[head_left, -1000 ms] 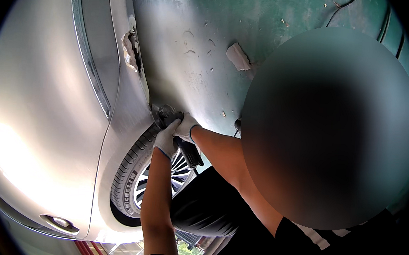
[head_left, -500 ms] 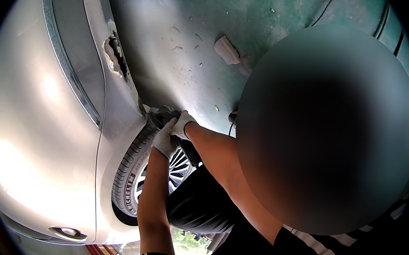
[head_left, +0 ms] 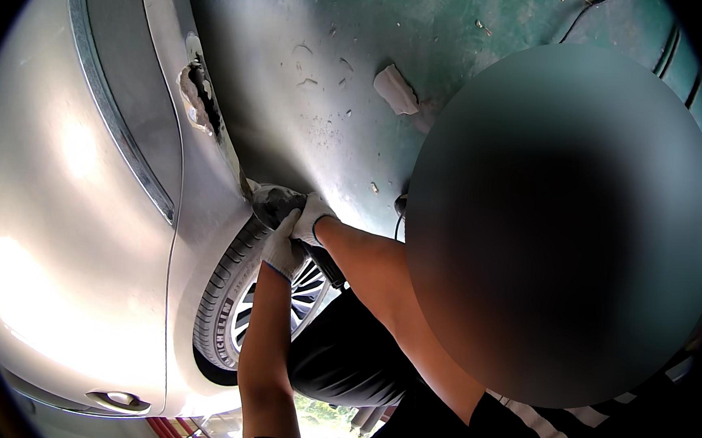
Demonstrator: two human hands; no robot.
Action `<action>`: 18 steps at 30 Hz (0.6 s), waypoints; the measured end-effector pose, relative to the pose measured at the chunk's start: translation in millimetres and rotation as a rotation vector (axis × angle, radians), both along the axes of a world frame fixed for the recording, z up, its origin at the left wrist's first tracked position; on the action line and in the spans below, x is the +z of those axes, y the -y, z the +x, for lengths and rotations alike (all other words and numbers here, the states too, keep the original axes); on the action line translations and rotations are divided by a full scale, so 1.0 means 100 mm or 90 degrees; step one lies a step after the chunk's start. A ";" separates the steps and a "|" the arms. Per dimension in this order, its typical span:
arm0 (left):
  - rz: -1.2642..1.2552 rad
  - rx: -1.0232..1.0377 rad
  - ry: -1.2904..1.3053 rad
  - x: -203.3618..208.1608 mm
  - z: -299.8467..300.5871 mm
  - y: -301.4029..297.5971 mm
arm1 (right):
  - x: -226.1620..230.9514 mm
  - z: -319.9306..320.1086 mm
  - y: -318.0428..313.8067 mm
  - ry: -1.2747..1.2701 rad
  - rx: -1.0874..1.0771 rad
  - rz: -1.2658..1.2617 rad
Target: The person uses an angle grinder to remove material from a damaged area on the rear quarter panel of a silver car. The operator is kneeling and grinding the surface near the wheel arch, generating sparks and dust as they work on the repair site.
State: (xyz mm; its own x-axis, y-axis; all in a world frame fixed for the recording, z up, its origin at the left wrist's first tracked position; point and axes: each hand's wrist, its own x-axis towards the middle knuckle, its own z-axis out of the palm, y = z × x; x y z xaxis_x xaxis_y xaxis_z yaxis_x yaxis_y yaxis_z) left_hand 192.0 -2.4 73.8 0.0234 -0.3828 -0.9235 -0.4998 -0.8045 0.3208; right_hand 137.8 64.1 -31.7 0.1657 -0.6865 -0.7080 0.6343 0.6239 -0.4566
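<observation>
White knitted gloves cover both my hands, which are close together at the top of a car tire [head_left: 219, 307]. My left hand [head_left: 285, 247] and my right hand [head_left: 312, 218] are closed around a black tool [head_left: 326, 266]; its cylindrical end sticks out below them over the spoked wheel rim [head_left: 307, 291]. Its exact kind is hidden by the gloves. Just beyond my fingers, at the front edge of the wheel arch, is a dark, rounded, scuffed part [head_left: 277, 204]. Whether the tool touches it I cannot tell.
The silver car body [head_left: 81, 241] fills the left side. Its lower sill has a jagged, torn hole [head_left: 199, 98]. On the green floor lie a pale flat scrap [head_left: 396, 90], small debris and dark cables [head_left: 670, 50]. A large blurred round patch covers the right.
Both hands have shifted very slightly, and more of the dark rounded part beyond the fingers shows. The whole view has moved a little.
</observation>
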 end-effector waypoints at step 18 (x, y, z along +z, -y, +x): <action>-0.003 -0.034 -0.038 -0.12 0.15 0.09 | 0.03 -0.27 -0.12 0.015 0.037 -0.053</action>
